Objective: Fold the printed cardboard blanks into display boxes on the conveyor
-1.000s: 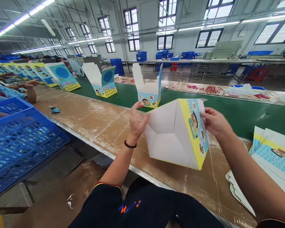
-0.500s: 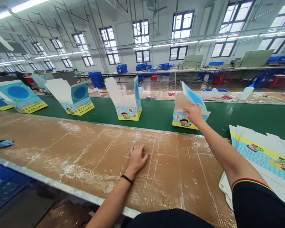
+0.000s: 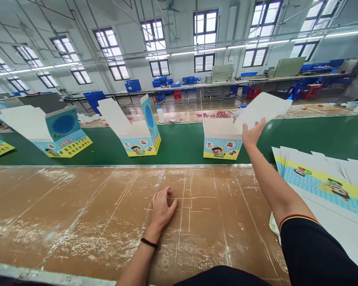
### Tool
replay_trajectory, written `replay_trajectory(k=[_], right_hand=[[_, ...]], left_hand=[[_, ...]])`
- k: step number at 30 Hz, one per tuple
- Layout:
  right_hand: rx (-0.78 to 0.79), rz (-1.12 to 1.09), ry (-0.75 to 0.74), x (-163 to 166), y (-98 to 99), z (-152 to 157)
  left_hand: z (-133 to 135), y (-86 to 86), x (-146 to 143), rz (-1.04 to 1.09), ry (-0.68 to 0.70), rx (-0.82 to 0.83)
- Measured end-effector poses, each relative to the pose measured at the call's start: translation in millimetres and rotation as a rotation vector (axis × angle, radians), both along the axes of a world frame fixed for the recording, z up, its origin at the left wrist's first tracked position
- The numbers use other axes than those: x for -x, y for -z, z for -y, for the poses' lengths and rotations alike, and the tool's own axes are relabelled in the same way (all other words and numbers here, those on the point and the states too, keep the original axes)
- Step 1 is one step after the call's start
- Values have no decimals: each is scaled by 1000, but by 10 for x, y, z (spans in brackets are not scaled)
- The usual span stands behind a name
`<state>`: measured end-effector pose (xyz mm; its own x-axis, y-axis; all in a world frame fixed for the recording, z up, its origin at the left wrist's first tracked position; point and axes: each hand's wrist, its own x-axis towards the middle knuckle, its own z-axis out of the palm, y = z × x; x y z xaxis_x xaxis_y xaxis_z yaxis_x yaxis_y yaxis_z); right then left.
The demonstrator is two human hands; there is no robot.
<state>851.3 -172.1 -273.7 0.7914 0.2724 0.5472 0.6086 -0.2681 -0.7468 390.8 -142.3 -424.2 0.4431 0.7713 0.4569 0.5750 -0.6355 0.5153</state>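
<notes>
On the green conveyor belt, a printed cardboard box (image 3: 222, 148) stands in front of me, striped blue and yellow with a cartoon figure. Its white flap (image 3: 261, 109) is folded out to the right. My right hand (image 3: 253, 134) is at the lower edge of that flap, thumb and fingers on the card; the far side of the grip is hidden. On the brown table covering (image 3: 107, 222), my left hand (image 3: 161, 207) rests with loosely bent, parted fingers and nothing in it. To the left on the belt stands another open box (image 3: 141, 145).
A stack of flat printed box blanks (image 3: 325, 186) lies at the right. Further left on the belt (image 3: 179, 137) are more open boxes (image 3: 59, 139). Behind it, a white bottle with a blue tip (image 3: 160, 114) stands on a ledge with small red bits (image 3: 222, 114).
My right hand has swung the box's flap outward to the right, and the box now faces me more squarely. My left hand stays on the table. The view has turned slightly right.
</notes>
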Motion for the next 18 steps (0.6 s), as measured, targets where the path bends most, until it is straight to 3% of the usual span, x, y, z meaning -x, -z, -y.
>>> replay_trajectory(k=[2, 4, 11, 14, 18], right_hand=[[45, -172, -8, -22, 63, 42], [87, -197, -36, 35, 147, 70], [169, 83, -66, 465, 358, 425], [303, 169, 12, 407, 392, 881], [478, 27, 295, 135, 404, 2004]], left_hand=[[-16, -4, 3, 4, -4, 8], [-35, -15, 4, 9, -4, 23], [-162, -118, 101, -22, 18, 111], [-276, -173, 168, -52, 41, 157], [-369, -255, 213, -94, 80, 208]])
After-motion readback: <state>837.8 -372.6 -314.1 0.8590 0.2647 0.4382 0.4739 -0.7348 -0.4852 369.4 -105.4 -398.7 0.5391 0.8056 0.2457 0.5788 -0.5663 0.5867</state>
